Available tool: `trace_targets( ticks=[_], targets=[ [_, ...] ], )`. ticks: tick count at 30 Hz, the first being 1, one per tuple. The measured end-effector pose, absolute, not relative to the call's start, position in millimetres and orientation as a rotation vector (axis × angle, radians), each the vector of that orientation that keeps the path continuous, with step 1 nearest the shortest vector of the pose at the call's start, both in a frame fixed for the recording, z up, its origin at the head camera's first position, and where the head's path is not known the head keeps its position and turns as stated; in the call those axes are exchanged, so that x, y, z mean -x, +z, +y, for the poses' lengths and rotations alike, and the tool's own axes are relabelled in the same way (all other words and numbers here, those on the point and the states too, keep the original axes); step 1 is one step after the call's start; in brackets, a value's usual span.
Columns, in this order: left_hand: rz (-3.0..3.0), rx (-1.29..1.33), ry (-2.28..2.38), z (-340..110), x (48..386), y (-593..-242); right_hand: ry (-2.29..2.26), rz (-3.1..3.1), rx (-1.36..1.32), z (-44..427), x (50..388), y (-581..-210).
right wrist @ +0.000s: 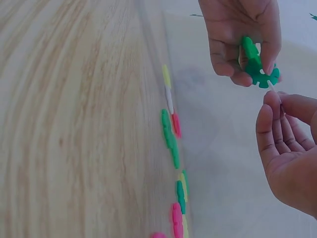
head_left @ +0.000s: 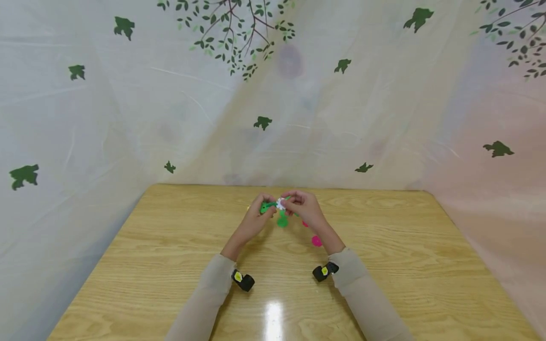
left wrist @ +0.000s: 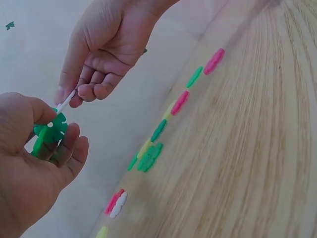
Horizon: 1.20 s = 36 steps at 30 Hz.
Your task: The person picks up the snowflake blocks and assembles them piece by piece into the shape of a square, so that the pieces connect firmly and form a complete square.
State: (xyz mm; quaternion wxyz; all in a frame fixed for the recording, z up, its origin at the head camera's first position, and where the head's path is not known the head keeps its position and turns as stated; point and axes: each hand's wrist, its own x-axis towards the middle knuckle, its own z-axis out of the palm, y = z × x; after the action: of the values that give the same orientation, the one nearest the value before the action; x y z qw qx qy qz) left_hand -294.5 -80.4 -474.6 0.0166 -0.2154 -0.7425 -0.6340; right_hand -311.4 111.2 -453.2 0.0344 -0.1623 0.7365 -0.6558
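fingers (left wrist: 78, 152) hold notched green pieces (left wrist: 59, 127), white disc (head_left: 279, 204)

Forearms (head_left: 204, 298) converge toward the far side, left hand (head_left: 257, 213) and right hand (head_left: 308, 208) pinching, fingers curled, close together.

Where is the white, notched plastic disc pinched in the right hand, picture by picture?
Head: the white disc, just below centre.
Left wrist: the disc, left, just above mid-height, edge-on.
Right wrist: the disc, upper right, edge-on.
Shared landmark: green notched plastic pieces beside it, held in the left hand.
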Motion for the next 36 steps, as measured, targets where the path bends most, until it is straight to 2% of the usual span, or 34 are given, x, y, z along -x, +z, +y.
trace_targets(
  ticks=[25, 36],
  targets=[
    [-2.308, 0.775, -1.942, -69.0, 287.4, -466.0, -2.214, 2.181, 0.502, 106.7, 308.4, -451.3],
    [-2.339, 0.753, -2.019, -70.3, 284.3, -465.3, -2.131, 2.182, 0.440, 112.2, 310.1, -448.0]
  ],
)
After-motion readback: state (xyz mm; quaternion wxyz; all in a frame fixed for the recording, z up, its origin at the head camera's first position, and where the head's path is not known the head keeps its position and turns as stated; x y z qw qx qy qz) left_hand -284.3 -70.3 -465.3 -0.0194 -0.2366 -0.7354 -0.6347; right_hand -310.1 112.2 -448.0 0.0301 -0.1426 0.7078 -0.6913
